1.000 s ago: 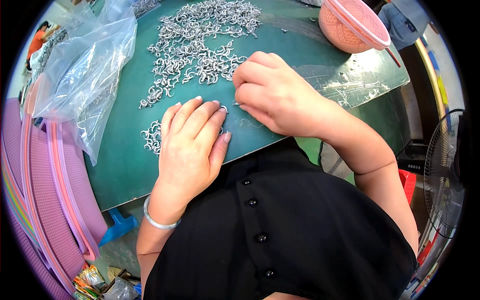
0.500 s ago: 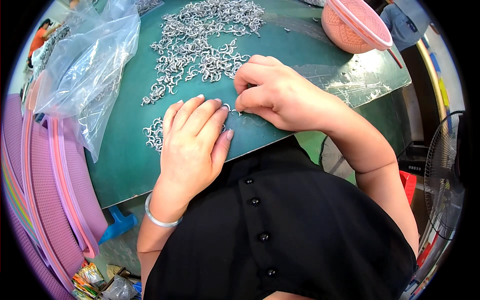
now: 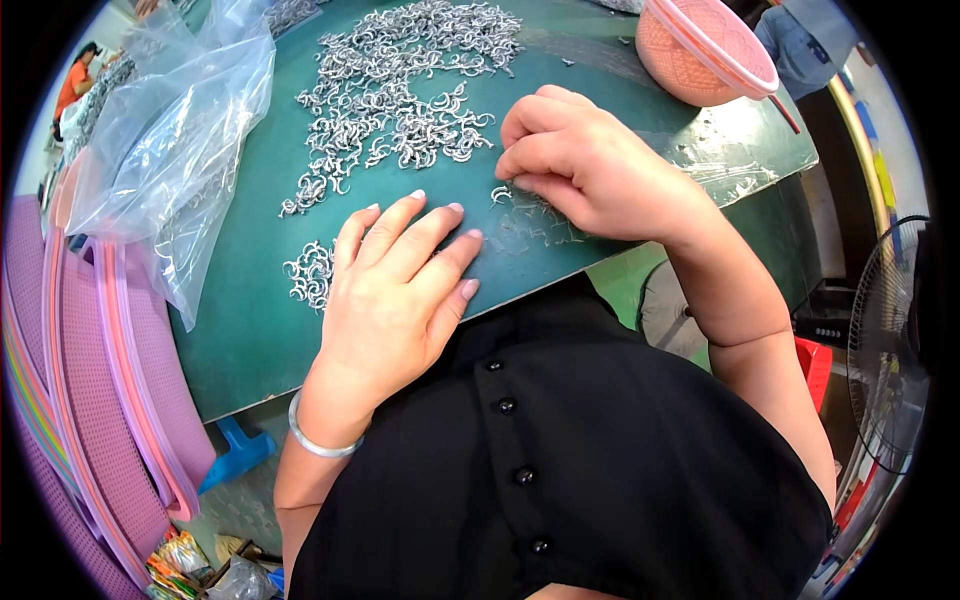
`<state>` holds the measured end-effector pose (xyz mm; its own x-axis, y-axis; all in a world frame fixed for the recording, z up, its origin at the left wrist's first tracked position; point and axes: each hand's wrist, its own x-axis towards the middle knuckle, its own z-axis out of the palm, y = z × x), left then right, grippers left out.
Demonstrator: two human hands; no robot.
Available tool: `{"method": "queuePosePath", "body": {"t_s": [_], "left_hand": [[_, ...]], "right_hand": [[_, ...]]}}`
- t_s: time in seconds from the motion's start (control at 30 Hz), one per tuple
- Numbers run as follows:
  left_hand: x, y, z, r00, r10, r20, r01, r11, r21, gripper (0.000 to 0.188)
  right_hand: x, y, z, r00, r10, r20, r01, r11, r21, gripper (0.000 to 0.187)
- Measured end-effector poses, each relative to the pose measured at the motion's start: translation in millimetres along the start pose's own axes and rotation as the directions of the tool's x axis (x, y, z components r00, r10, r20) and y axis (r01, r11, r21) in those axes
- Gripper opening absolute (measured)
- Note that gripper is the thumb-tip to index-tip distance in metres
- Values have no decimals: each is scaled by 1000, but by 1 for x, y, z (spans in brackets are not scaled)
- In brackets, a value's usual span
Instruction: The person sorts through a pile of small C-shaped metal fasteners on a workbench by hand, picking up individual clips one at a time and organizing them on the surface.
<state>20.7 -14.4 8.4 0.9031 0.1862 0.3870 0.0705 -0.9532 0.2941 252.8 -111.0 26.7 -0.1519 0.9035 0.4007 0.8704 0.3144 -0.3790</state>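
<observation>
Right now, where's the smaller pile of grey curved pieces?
In the head view, the smaller pile lies left of centre on the green table, just left of the left hand, nearer the person than the larger heap.

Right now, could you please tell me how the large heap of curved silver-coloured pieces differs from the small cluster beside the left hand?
The large heap spreads toward the far side of the green tabletop; the small cluster lies nearer the person. The heap holds many more pieces than the cluster. Both consist of loose, curved, silver-coloured pieces.
</observation>
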Motion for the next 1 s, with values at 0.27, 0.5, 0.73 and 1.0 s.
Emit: {"method": "queuePosePath", "body": {"t_s": [0.27,0.5,0.73,1.0], "left_hand": [[-2,-3,4,998,-21,-61,21,1000,3,32],[-1,-3,4,997,-12,-78,12,1000,0,31],[0,-4,3,996,-21,-82,20,1000,-19,33],[0,-9,6,953,-53,-299,29,996,-83,26]], "right_hand": [[-2,-1,11,999,-42,18,43,998,-50,14],[-1,-4,17,999,37,-6,-37,999,7,2],[2,-9,18,997,47,-57,-37,986,160,10],[8,-34,35,991,37,-129,6,950,314,15]]}}
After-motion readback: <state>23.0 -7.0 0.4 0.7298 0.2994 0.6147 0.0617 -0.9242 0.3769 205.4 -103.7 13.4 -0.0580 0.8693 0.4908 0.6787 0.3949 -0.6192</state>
